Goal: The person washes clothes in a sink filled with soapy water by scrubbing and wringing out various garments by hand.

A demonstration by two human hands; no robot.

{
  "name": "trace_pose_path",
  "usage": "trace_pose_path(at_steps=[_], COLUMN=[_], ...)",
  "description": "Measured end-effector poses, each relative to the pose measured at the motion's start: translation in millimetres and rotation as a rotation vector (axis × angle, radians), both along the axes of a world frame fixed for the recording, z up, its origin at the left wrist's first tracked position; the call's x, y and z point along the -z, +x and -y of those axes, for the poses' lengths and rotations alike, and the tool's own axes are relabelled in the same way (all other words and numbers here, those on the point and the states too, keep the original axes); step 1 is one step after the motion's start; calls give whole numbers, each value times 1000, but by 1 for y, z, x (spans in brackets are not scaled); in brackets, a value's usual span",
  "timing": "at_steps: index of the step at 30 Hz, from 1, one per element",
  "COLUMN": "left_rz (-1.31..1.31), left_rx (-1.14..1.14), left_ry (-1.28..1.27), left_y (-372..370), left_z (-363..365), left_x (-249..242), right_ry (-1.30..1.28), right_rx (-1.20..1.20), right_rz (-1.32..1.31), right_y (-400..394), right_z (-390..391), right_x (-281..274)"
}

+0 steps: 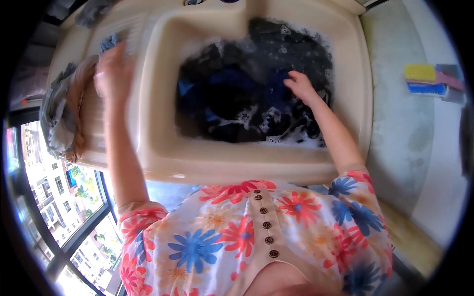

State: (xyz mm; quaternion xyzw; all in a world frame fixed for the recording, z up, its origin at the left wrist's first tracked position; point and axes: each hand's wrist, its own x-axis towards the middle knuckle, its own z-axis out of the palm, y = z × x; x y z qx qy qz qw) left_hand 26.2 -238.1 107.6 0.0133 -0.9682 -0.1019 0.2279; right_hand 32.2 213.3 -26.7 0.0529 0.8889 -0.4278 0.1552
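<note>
Reaching into the beige sink point(163, 98) with my right hand point(300, 85), I press my fingers down onto the dark laundry point(256, 93) that fills the basin. The hand lies loosely curled on the wet cloth, touching it rather than clearly gripping it; I cannot tell whether any fold is pinched under the fingers. The basin holds black and deep blue garments soaking in soapy water, with white suds point(296, 135) gathered along the near edge and around my wrist.

My left hand point(112, 69) rests on the ribbed washboard ledge point(94, 118) at the left of the sink, fingers spread flat over a small blue-grey cloth point(109, 42). Just beside that hand, more clothes point(64, 113) in grey and brownish tones are heaped on the ledge and hang over its outer side.

To the right of the sink, on the pale counter point(400, 123), a scrubbing brush point(425, 81) with yellow and blue parts lies well apart from both hands. My flowered blouse point(247, 237) shows below the sink's front rim.
</note>
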Motion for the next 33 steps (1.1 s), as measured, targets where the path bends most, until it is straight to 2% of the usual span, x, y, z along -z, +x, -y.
trace_pose_path(at_steps=[1,2,3,4,5,7,10,13,16,17,19,22,27,29,30,31,32,33], left_rz=[89,391,545,342,360,341,391,463,596,837,883,863,715,608,635,665,687,559], left_rx=[128,130,230,505,612,721,687,690,632,499,564,620,773,819,857,793,712,969], left_ry=[46,53,203,140,155,86,-216,-20,734,1013,1347,1473,1299,1202,1173,1478,1783,1576], left_y=[0,6,4,9,14,20,15,10,-11,-13,-23,-29,-33,-38,-46,-46,-40,-53], left_z=[-36,-83,-113,-133,-158,-193,-213,-207,-191,-191,-191,-202,-226,-231,-228,-230,-233,-233], left_x=[7,6,21,46,55,85,106,105,83,52,33,14,-37,-53,-58,-65,-88,-64], right_ry=[-150,-161,-171,-388,-470,-660,-691,-741,-774,-778,-831,-947,-995,-849,-753,-657,-842,-936], right_rx=[20,40,58,212,271,241,181,126,89,70,33,-19,-175,-168,-156,-144,-45,-11], right_rz=[88,105,124,111,132,151,147,76,98,94,148,194,98,0,-60,-119,-186,-183], right_y=[4,-3,-10,-12,-16,-13,-15,-10,-5,-3,-3,-9,-14,-19,-22,-24,-24,-24], right_z=[10,4,-3,-5,-6,0,-2,-9,-10,-6,4,18,40,37,34,33,37,37], right_x=[-14,-16,-17,-24,-38,-67,-84,-94,-97,-102,-114,-132,-176,-189,-195,-201,-207,-212])
